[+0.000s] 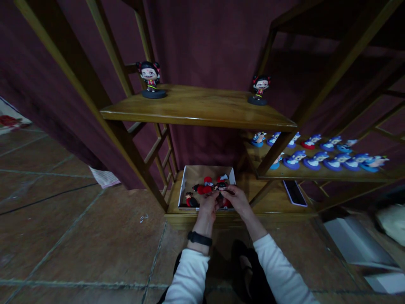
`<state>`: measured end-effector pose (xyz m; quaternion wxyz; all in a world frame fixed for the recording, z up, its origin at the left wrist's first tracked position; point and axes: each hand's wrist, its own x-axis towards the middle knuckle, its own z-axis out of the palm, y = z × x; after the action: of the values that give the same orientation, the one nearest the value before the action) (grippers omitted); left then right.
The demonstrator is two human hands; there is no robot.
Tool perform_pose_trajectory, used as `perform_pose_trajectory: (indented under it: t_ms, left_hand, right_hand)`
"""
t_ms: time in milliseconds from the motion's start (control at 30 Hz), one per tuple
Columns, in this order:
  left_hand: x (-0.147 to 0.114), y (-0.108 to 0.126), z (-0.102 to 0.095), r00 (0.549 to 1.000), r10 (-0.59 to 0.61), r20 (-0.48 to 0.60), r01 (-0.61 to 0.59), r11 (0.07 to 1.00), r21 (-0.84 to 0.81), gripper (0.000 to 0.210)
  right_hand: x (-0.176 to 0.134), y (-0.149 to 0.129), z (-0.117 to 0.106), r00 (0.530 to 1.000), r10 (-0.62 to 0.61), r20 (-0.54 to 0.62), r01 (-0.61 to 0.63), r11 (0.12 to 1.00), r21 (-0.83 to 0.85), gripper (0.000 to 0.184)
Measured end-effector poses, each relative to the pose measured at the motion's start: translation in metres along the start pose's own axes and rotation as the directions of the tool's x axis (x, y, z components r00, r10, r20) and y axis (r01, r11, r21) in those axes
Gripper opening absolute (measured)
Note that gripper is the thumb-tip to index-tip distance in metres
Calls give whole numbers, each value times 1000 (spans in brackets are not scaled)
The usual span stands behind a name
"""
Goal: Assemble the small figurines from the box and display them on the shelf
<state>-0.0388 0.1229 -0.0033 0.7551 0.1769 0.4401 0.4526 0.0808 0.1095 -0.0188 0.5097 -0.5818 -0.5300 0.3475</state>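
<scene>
Both of my hands are over a shallow cardboard box on the bottom shelf. Between them is a small black-haired figurine. My left hand grips it from below, with a black band around that wrist. The fingers of my right hand pinch it from the right side. Several other red and black figurines lie loose in the box, one of them a red and black figurine in the near left corner. My hands cover part of the box's contents.
On the upper wooden shelf stand a figurine at left and another figurine at right. Several blue and white figurines line the right shelf. A phone-like dark slab lies at lower right. Wooden posts frame the shelves.
</scene>
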Motion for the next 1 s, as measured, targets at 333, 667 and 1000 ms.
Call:
perform_pose_trajectory:
  t_ms: [333,667,1000]
  left_hand:
    - [-4,4,-4,999,-8,-50,8,1000,6,22]
    - [-5,4,-7,995,-48,-85,51,998,37,10]
    - [6,9,-8,991,-123,-50,120,992,-47,1]
  right_hand:
    - [3,2,-5,981,-175,81,187,968,-167,13]
    - [3,-5,-10,955,-199,221,244,949,-199,16]
    - [-1,3,9,997,76,9,-76,968,240,31]
